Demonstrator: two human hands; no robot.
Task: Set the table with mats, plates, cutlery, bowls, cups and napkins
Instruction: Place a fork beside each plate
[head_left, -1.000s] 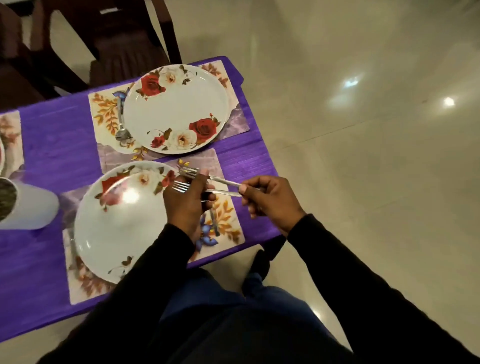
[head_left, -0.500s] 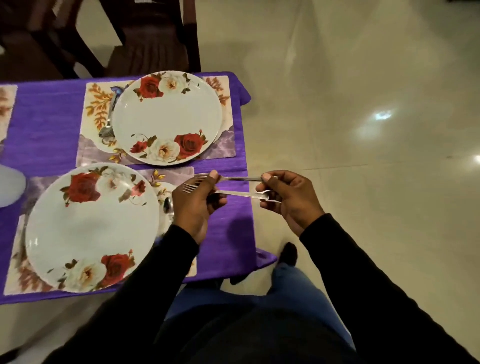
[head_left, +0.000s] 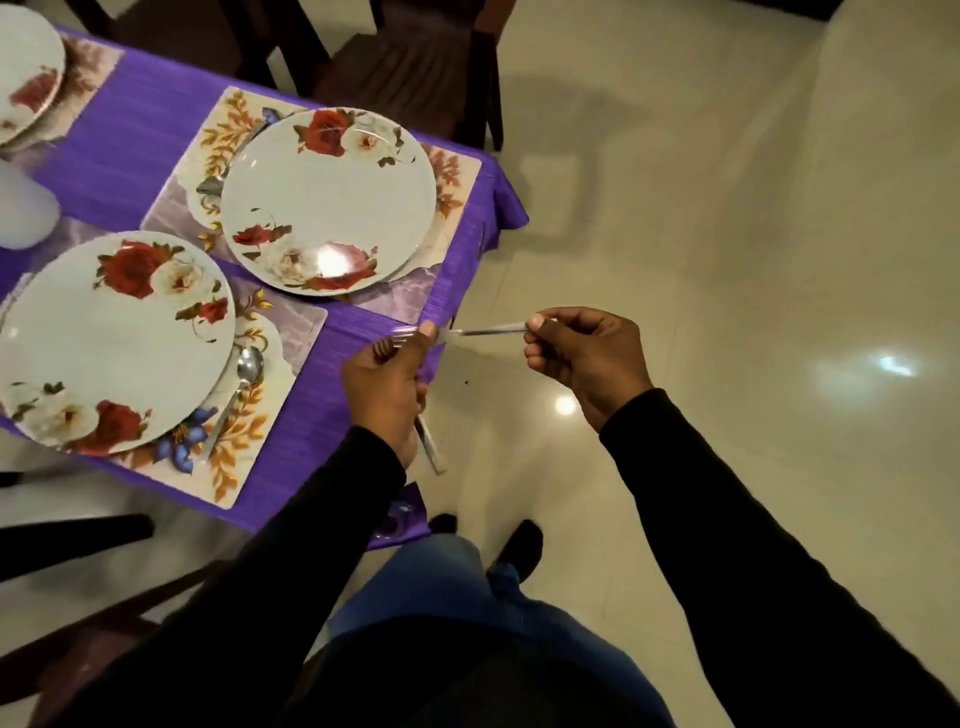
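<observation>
My left hand grips a silver fork over the table's right edge; its handle sticks out below the fist. My right hand pinches the handle of a second fork above the floor. That fork's far end reaches my left thumb. Two rose-patterned plates sit on floral mats: the near plate on the near mat, the far plate on the far mat. A spoon lies on the near mat, right of its plate. Another spoon lies left of the far plate.
The purple tablecloth covers the table. A third plate shows at the top left, with a white cup below it. A dark chair stands behind the table, and another chair at the lower left. Shiny floor lies to the right.
Both hands have drifted right, off the near mat to the table's edge. The two forks, held together before, are apart: one turned handle-down in my left hand, the other stays with my right.
</observation>
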